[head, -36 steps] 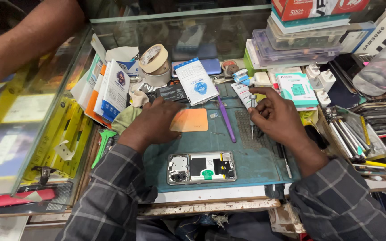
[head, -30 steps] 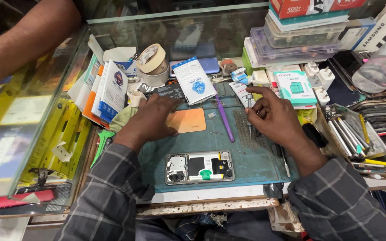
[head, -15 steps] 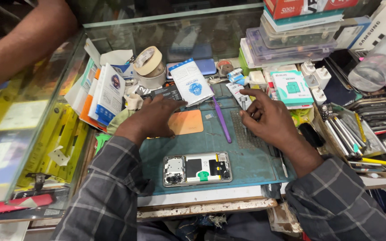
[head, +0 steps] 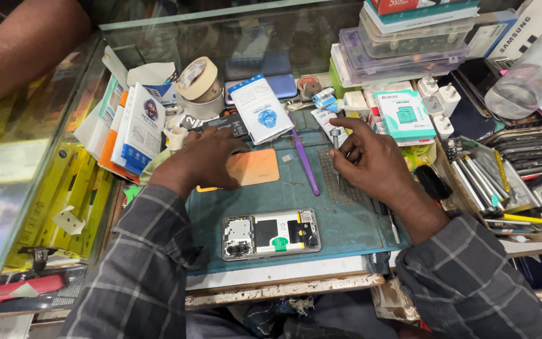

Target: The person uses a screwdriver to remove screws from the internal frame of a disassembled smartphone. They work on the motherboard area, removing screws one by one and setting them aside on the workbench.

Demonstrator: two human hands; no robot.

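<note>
Left hand: your left hand (head: 205,160) lies palm down in the middle of the frame, fingers loosely curled, its fingertips pressing the left edge of the orange card (head: 253,167); it grips nothing.
Right hand: your right hand (head: 371,160) sits right of centre, index finger stretched toward the top of the frame, the other fingers bent. Thumb and finger pinch the small screwdriver (head: 335,138), which stands nearly upright with its tip on the mat.
Forearms: both come in from the bottom of the frame in dark checked sleeves, angled inward.
Opened phone: the opened phone (head: 271,234) lies back-off, flat, in the lower middle, below both hands and touching neither.
Purple tool: a thin purple tool (head: 306,161) lies between your hands, just right of the orange card.
Surface: a blue-green work mat (head: 346,229) covers a worn counter edge.
Surroundings: a tape roll (head: 197,78) sits at upper centre-left, stacked clear plastic boxes (head: 403,50) at upper right, a tray of tweezers (head: 478,176) at right, a glass counter wall along the left.
Other person: a bare arm (head: 23,53) crosses the upper left corner.
</note>
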